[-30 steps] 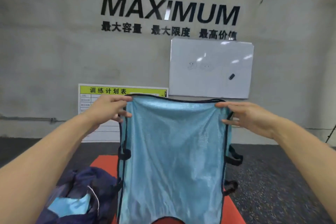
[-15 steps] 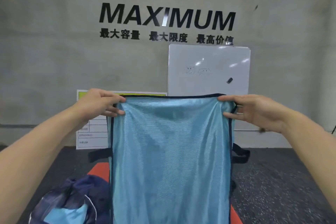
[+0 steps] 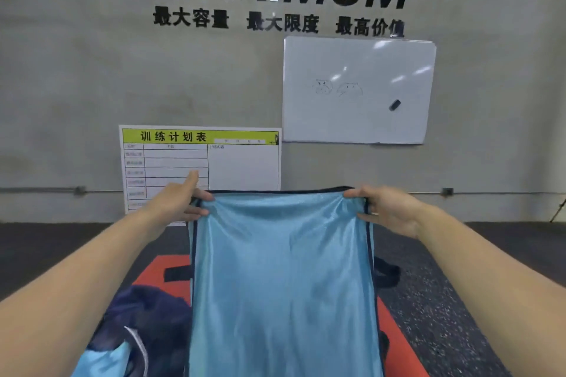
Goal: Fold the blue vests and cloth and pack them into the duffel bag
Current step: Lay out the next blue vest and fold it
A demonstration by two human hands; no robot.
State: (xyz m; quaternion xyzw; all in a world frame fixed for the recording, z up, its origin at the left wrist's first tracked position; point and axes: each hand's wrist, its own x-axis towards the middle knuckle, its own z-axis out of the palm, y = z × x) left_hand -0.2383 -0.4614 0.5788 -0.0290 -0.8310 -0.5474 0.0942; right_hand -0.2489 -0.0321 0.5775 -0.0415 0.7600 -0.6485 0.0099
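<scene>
Above the orange mat, left hand and right hand pinch the blue vest's top corners; it hangs lengthwise downward, its lower end seemingly out of view.

blue vest hanging upright, duffel bag open

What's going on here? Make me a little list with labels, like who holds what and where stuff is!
held up: blue vest, hanging flat
left hand: pinches the vest's top left corner
right hand: pinches the top right corner
bag: dark blue, lower left, open, blue cloth inside
under it all: orange mat
wall: whiteboard, chart
</scene>
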